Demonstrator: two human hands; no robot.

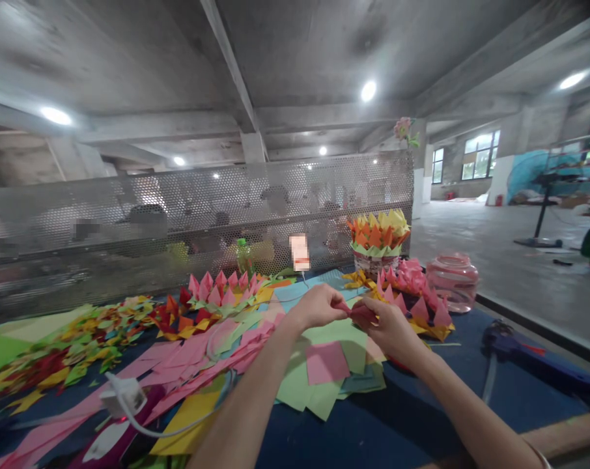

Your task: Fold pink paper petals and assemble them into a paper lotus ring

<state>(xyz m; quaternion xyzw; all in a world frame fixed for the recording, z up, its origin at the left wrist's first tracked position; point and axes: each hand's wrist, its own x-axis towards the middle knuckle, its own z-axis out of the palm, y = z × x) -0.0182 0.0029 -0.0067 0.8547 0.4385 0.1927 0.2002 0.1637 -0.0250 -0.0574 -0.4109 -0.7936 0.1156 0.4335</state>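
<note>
My left hand (322, 305) and my right hand (380, 319) meet near the middle of the view, above a pile of paper. Between their pinched fingertips is a small piece of pink paper (350, 312), mostly hidden by the fingers. Below them a pink paper square (327, 363) lies on pale green sheets (297, 384). Finished-looking pink folded petals (224, 290) stand in a ring beyond my left forearm. More pink and yellow petals (439, 316) sit just right of my right hand.
A blue glue gun (544, 365) lies at the right, near a pink clear jar (452, 281). A layered paper flower (379, 238) stands before the perforated screen (202, 228). Folded scraps (104, 326), pink strips (182, 365) and a corded power strip (112, 443) cover the left.
</note>
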